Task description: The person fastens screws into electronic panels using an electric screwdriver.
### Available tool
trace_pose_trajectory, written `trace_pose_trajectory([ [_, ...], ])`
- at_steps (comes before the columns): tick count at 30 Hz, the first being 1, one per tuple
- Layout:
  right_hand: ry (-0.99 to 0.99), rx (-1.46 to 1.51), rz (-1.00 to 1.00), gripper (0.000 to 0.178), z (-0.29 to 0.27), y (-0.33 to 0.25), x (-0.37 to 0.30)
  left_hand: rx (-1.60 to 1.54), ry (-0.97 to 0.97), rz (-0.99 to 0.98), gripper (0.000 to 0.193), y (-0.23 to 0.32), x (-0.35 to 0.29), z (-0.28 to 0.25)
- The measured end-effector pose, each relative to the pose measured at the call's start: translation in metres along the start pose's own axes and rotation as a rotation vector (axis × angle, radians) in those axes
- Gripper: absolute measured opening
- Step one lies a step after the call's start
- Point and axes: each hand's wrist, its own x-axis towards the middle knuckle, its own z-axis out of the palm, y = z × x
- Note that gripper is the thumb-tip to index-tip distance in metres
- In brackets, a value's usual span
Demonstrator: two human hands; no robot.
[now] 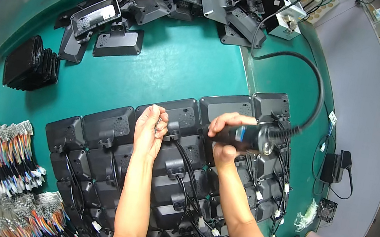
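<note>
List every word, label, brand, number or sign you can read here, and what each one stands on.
No text can be read with certainty.
Handheld black tool: a blue and pale patch, too blurred to read.
Black and white box: pale marks, too small to read.
Black housings: no lettering can be made out.
</note>
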Motion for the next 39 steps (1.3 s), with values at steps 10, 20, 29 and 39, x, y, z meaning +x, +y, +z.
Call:
trace_pose_trajectory([
  [10, 0.189, 0.177, 0.031, 0.058, 0.031, -0.067, 0.023, -0.014, -0.082, -0.145, 0.014, -0.015, -0.080, 0.012],
  [20, 0.174, 0.151, 0.057, 0.057, 0.029, -0.068, 0.010, 0.119, -0.012, -0.286, 0.038, -0.023, -0.089, 0.015],
  [29, 0.133, -0.105, -0.024, 0.059, -0.001, -0.032, 0.010, 0.080, 0.139, -0.099, 0.032, -0.025, -0.092, 0.001],
  [39, 0.155, -0.106, -0.014, 0.061, -0.006, -0.021, 0.004, 0.010, 0.139, -0.035, 0.017, -0.036, -0.083, -0.013],
])
